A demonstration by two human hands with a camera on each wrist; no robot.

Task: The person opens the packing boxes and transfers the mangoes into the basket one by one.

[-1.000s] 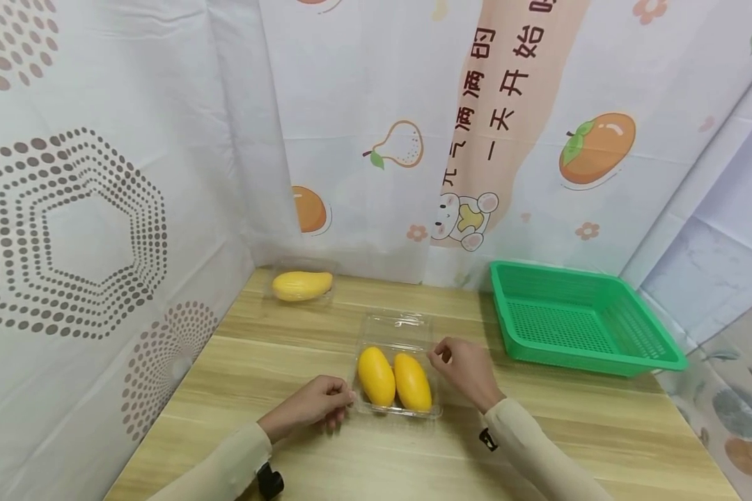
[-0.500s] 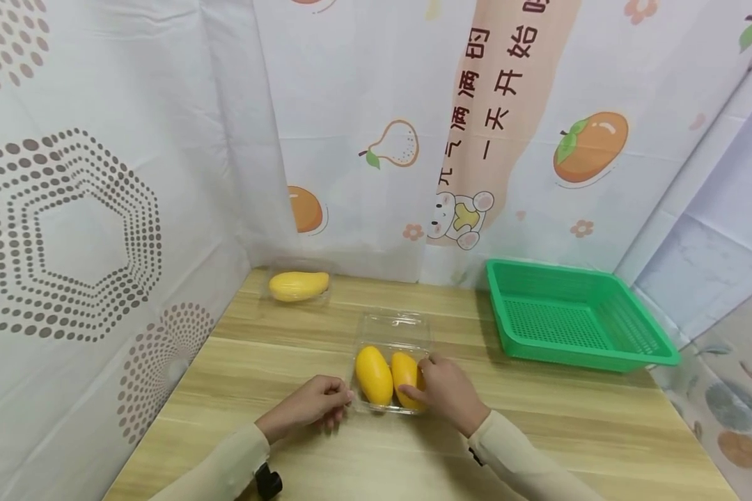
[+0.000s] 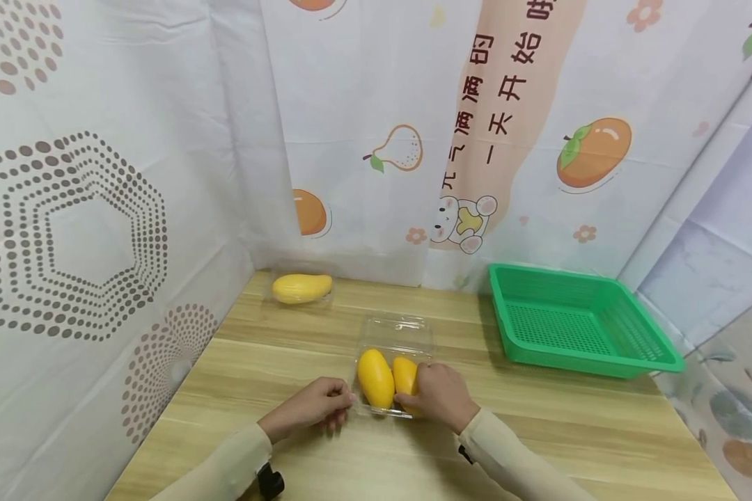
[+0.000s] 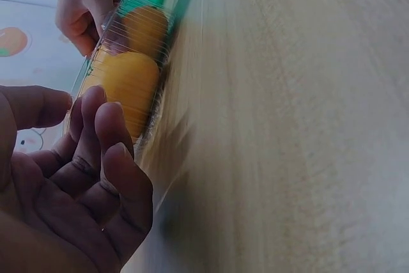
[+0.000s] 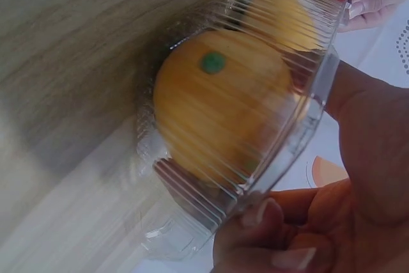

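A clear plastic clamshell box (image 3: 393,332) stands on the table with its lid laid back. Two yellow mangoes lie in it side by side, the left mango (image 3: 376,379) and the right mango (image 3: 404,376). My right hand (image 3: 443,395) reaches in from the right and grips the right mango, thumb on its left side and fingers round its far side. The right wrist view shows this mango (image 5: 220,103) through the ribbed box wall, a green spot on its end. My left hand (image 3: 310,407) pinches the box's near left edge between thumb and forefinger, other fingers loosely curled.
Another clear box holding a yellow mango (image 3: 302,288) sits at the table's back left. A green plastic basket (image 3: 592,362) stands at the back right. Printed curtains (image 3: 351,83) close off the back and sides of the wooden table (image 3: 238,362).
My right hand has moved left and down from the box's right edge onto the right mango, and its fingers have taken hold of it. My left hand has stayed at the box edge.
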